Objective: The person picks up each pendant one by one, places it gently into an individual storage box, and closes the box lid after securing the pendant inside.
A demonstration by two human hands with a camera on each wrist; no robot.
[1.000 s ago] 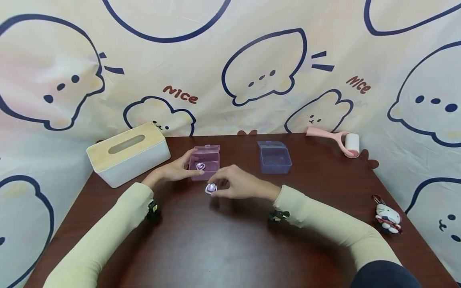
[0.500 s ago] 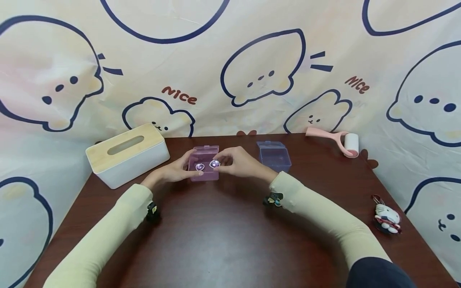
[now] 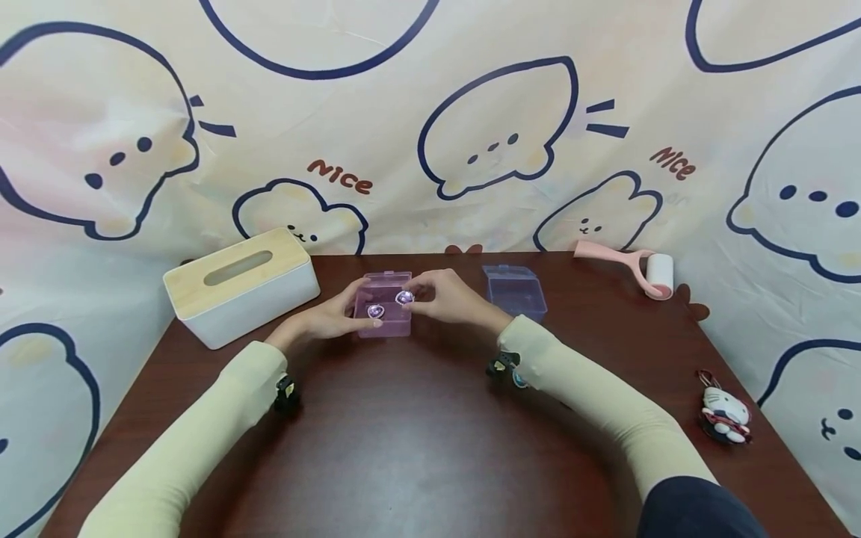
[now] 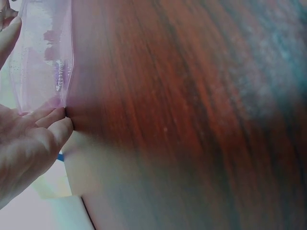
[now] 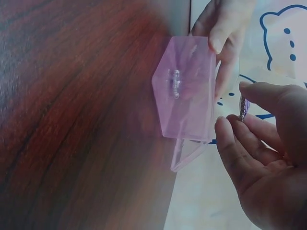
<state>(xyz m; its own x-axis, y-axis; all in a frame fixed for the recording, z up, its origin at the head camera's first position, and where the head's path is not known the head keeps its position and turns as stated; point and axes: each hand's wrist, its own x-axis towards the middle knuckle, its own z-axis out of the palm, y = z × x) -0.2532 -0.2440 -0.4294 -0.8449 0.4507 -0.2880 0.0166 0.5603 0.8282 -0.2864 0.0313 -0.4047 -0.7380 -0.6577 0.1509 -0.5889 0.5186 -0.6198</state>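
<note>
A clear pink plastic box [image 3: 395, 329] stands on the table with its lid raised at the back. My left hand [image 3: 331, 314] grips it by the left side, thumb at the front. Inside lies a purple gem with a silvery rim [image 3: 375, 311]; the right wrist view shows it blurred through the pink wall. My right hand [image 3: 449, 300] pinches a second purple gem [image 3: 404, 297] between thumb and fingertips, over the box's right part. From the right wrist view, this gem [image 5: 244, 108] is edge-on and apart from the box. In the left wrist view my left fingers [image 4: 60, 125] touch the box's end.
A blue clear box [image 3: 516, 290] with raised lid stands right of the pink one. A wooden-topped tissue box [image 3: 242, 288] is at left. A pink lint roller [image 3: 628, 261] and a cat-figure keychain [image 3: 725, 412] lie at right. Something small and blue [image 3: 519, 379] shows beside my right wrist.
My right hand has carried the pinched gem up from in front of the pink box to over its right part. My left hand has kept its grip on the box.
</note>
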